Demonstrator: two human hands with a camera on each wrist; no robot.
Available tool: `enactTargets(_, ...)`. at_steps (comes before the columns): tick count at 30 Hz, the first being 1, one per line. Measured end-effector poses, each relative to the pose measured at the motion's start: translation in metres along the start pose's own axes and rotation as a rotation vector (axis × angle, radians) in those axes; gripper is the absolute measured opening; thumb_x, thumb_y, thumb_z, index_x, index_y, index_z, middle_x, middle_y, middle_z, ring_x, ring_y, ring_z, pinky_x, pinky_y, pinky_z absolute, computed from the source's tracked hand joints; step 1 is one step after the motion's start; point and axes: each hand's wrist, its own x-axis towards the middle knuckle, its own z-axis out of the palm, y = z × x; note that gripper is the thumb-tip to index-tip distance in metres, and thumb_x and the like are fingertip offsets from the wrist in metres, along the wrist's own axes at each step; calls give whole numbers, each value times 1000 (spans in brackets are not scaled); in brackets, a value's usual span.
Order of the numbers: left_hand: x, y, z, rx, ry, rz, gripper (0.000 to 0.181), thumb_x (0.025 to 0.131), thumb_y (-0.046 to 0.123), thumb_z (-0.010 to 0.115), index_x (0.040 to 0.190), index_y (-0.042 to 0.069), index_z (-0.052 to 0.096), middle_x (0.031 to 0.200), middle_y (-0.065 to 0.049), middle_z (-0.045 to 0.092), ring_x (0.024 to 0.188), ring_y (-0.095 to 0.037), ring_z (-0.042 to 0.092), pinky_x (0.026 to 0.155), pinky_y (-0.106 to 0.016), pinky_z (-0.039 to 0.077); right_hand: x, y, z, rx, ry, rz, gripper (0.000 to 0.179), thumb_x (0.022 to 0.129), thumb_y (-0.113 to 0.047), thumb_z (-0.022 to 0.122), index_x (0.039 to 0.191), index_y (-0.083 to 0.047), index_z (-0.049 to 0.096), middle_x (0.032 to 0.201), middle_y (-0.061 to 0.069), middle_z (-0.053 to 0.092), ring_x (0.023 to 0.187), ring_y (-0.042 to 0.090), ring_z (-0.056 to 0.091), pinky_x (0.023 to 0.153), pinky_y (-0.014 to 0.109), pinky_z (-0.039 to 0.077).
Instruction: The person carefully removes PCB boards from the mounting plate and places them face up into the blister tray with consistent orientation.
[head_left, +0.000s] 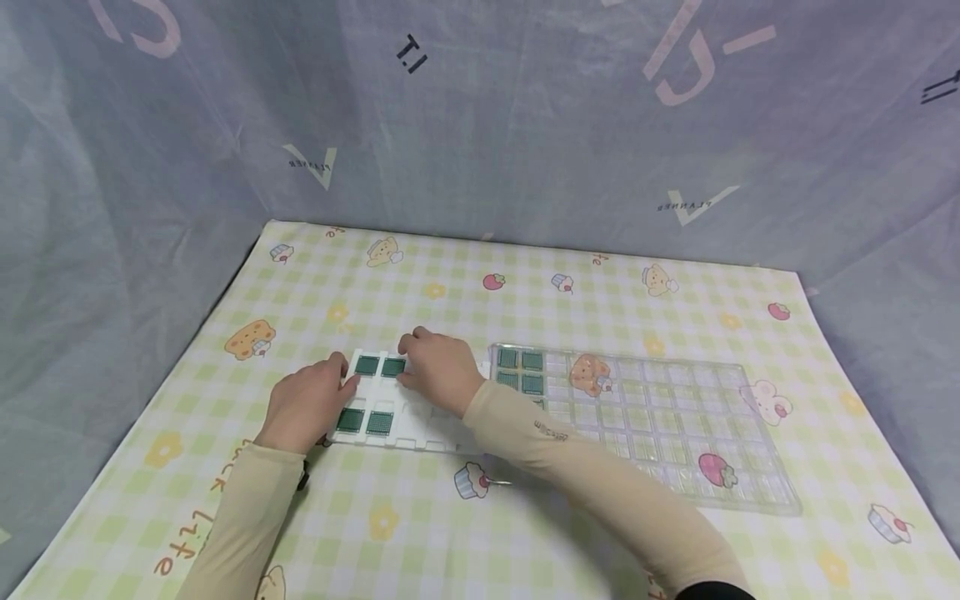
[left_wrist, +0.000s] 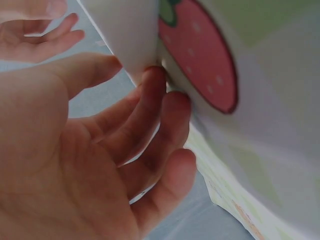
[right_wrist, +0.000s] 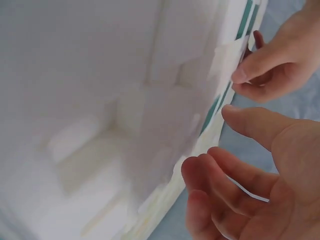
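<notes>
A white tray (head_left: 420, 423) with shallow pockets lies left of centre, with several small green circuit boards (head_left: 379, 423) in its left part. At its left edge is my left hand (head_left: 303, 404); in the left wrist view the thumb and curled fingers (left_wrist: 154, 82) grip the tray's border. Over the far side of the tray, my right hand (head_left: 442, 375) reaches beside a green board (head_left: 393, 367) in the back row. The right wrist view shows its thumb and fingers (right_wrist: 197, 170) apart, with nothing visible between them. My right hand and forearm hide part of the tray.
A long clear plastic tray (head_left: 637, 392) with many compartments lies to the right of the white one. Several green boards (head_left: 532, 384) sit in its left end, partly behind the right sleeve. A checked cloth (head_left: 420, 525) covers the table; a grey curtain (head_left: 480, 150) hangs behind.
</notes>
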Motion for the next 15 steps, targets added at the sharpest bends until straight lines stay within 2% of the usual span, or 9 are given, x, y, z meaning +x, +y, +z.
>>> enactTargets(10,0,0,-1,1,4,9,27,105,28,55,107,1,57,66,-6,57,55,-19,50,50,-31,35,5,-4,5,-56,6,-2,38,88,-43,79,114,-16,74,101,-1,70,85,13,71,70,30,58)
enactTargets(15,-1,0,-1,0,2,2,26,105,28,55,106,2,57,66,-7,57,54,-20,50,50,-31,35,7,-7,4,-83,-21,4,36,88,-45,78,109,-16,73,100,-1,69,85,14,70,70,31,58)
